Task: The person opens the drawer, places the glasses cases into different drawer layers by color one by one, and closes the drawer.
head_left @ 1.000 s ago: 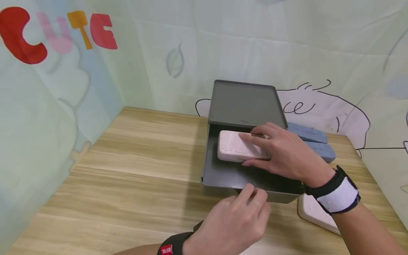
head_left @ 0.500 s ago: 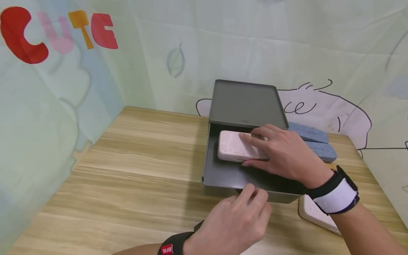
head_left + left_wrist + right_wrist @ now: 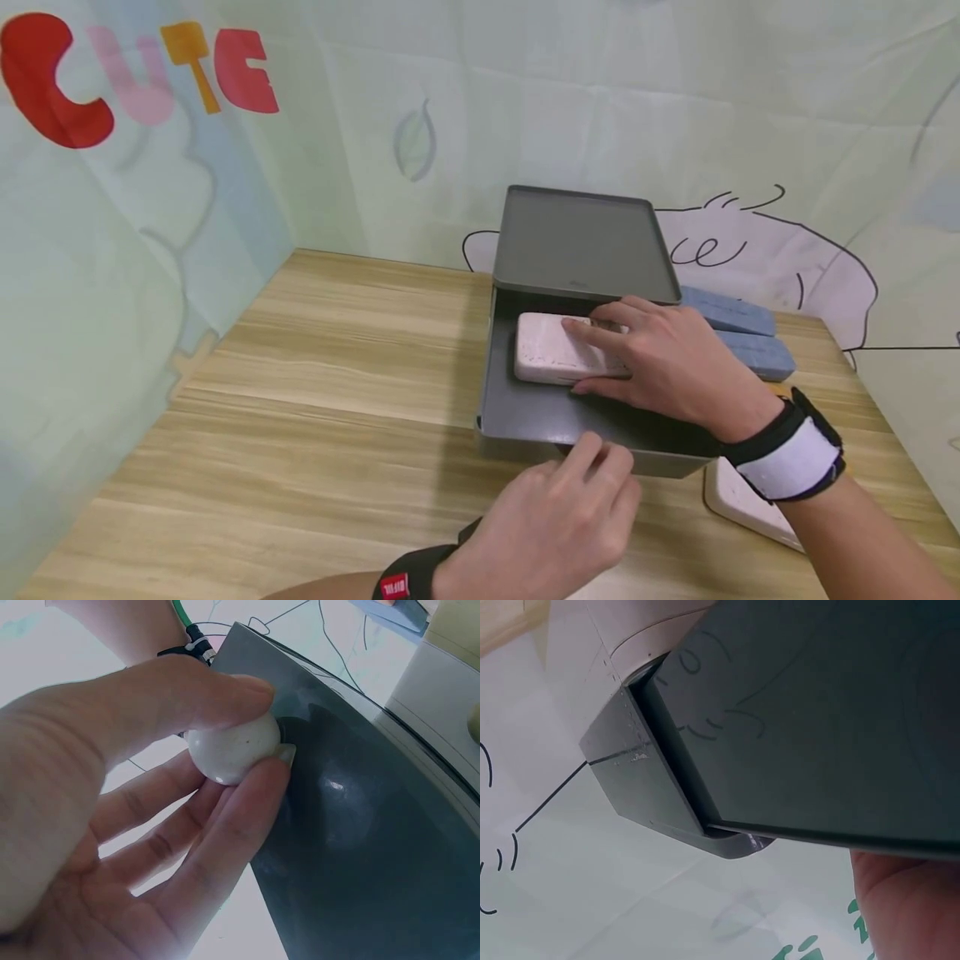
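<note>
A pale pink rounded block (image 3: 555, 346) lies in the pulled-out drawer (image 3: 517, 412) of a grey box (image 3: 585, 242). My right hand (image 3: 667, 367) grips its right part, thumb on the near side and fingers over the top and far side. In the left wrist view, a round white knob (image 3: 232, 750) on the dark drawer front (image 3: 360, 847) is pinched between the thumb and index finger of my left hand (image 3: 172, 825). My left hand hides that knob in the head view. A dark panel fills much of the right wrist view, with part of my right hand (image 3: 911, 904) below it.
Two blue blocks (image 3: 753, 354) lie right of the box, partly behind my right hand. Another pale block (image 3: 750, 504) sits on the wooden table (image 3: 337, 375) by my right forearm. A printed cloth (image 3: 600, 100) hangs behind the table.
The pale pink block and my right hand sit slightly lower in the drawer. My left hand stays at the drawer front, and the head view shifts a little.
</note>
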The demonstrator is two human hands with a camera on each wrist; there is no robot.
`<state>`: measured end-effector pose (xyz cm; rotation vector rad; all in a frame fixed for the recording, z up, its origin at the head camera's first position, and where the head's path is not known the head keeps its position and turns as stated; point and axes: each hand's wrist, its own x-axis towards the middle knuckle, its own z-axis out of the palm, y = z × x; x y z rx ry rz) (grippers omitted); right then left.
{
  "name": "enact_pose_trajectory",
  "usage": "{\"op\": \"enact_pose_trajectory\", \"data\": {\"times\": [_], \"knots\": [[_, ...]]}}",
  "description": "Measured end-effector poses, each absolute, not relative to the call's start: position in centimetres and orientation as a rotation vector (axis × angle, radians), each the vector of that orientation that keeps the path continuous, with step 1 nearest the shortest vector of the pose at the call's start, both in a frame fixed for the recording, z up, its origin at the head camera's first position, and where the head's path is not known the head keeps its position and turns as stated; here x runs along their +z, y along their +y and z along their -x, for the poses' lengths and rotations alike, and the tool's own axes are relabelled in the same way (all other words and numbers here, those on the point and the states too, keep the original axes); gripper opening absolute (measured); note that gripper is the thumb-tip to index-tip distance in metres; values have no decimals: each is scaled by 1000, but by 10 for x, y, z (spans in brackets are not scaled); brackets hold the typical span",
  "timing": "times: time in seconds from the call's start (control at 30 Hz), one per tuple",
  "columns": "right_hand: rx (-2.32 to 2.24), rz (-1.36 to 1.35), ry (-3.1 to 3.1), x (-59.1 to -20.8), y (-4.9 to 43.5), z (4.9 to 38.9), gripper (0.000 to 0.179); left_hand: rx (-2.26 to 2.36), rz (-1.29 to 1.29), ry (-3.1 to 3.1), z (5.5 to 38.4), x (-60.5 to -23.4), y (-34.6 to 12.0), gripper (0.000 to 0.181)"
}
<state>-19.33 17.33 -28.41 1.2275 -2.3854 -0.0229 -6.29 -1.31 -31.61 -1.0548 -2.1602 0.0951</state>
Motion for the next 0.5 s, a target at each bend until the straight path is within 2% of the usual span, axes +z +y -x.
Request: {"op": "enact_pose_trajectory", "data": {"times": [0.5], "knots": [[-16,-1223,-2399,-282,174,193,68,76,1050,-2156,64,-317,-13,16]]}}
